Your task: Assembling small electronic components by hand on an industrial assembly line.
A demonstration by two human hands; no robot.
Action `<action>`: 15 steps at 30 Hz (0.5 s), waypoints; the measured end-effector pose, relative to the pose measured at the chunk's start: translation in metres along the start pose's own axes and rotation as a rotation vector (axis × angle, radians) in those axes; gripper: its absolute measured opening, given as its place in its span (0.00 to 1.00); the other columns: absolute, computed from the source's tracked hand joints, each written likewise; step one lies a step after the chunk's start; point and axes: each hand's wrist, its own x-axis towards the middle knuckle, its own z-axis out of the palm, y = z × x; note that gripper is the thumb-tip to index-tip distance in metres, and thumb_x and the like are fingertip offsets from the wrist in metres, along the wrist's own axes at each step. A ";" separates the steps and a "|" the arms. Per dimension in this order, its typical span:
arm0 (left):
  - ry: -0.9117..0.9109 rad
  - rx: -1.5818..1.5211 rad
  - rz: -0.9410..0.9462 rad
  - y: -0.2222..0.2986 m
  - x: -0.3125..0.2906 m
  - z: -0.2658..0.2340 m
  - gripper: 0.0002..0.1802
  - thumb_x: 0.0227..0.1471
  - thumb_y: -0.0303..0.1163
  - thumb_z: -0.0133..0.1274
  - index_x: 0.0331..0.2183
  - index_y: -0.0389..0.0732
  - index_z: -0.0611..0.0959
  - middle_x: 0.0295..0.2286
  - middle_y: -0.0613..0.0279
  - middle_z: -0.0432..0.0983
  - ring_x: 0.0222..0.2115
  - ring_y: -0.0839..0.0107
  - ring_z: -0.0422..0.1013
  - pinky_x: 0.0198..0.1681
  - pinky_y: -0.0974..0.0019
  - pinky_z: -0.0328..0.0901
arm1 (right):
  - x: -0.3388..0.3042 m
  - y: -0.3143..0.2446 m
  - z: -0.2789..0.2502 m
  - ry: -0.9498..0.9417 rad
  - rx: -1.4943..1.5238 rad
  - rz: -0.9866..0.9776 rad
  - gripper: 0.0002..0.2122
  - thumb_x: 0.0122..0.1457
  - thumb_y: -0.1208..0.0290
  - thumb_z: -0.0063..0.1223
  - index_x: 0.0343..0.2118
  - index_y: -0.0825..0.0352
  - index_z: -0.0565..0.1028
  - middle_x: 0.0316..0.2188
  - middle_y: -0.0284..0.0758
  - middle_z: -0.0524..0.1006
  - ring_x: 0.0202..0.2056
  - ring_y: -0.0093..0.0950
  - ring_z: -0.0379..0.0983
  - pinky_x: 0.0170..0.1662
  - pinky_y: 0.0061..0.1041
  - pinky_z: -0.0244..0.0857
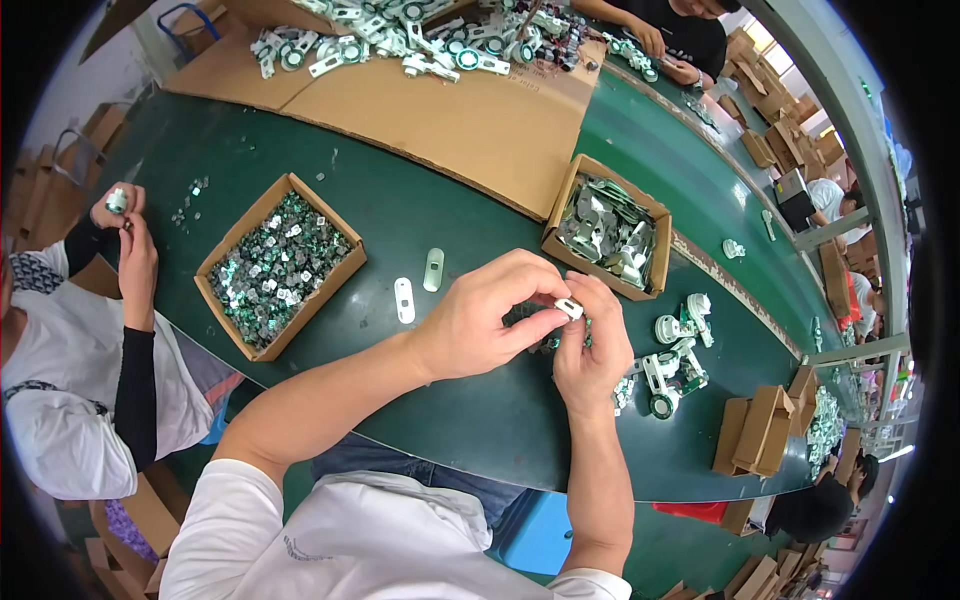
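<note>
Both my hands meet over the green table. Between the fingertips of my left hand (488,318) and my right hand (592,352) is a small white oblong plastic piece (569,308) with a dark slot. Both hands are closed on it. Left of my left hand lie a white oblong cover (404,300) and a pale green oblong cover (433,270), flat and apart. Dark small pieces show partly under my hands; I cannot make out their kind. To the right of my right hand lie several white-and-green plastic assemblies (676,372) with round ends.
A carton of small metal and clear pieces (262,345) stands left, and a carton of flat plates (655,285) behind my hands. A cardboard sheet (440,130) bears heaped assemblies. A conveyor (690,170) runs at right. Co-workers sit left and across; small cartons (755,430) stand right.
</note>
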 end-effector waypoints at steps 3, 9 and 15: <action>-0.013 0.031 -0.030 0.000 0.002 0.003 0.11 0.47 0.18 0.57 0.36 0.33 0.78 0.35 0.56 0.73 0.33 0.70 0.73 0.36 0.72 0.70 | -0.003 -0.001 -0.002 -0.026 0.023 0.074 0.11 0.49 0.85 0.53 0.37 0.69 0.75 0.36 0.40 0.78 0.37 0.38 0.75 0.41 0.32 0.67; 0.020 0.000 -0.132 -0.010 0.002 -0.002 0.11 0.50 0.19 0.55 0.38 0.34 0.78 0.36 0.57 0.72 0.35 0.69 0.74 0.36 0.70 0.71 | 0.014 -0.005 -0.014 -0.237 0.109 0.338 0.06 0.53 0.79 0.52 0.35 0.68 0.76 0.31 0.40 0.77 0.33 0.36 0.75 0.35 0.29 0.67; -0.016 0.122 -0.263 -0.008 0.008 -0.002 0.13 0.51 0.22 0.55 0.41 0.34 0.75 0.37 0.57 0.72 0.32 0.72 0.75 0.34 0.71 0.70 | 0.059 0.037 -0.070 0.078 -0.007 0.551 0.06 0.57 0.74 0.52 0.27 0.71 0.73 0.18 0.33 0.74 0.21 0.16 0.69 0.26 0.20 0.64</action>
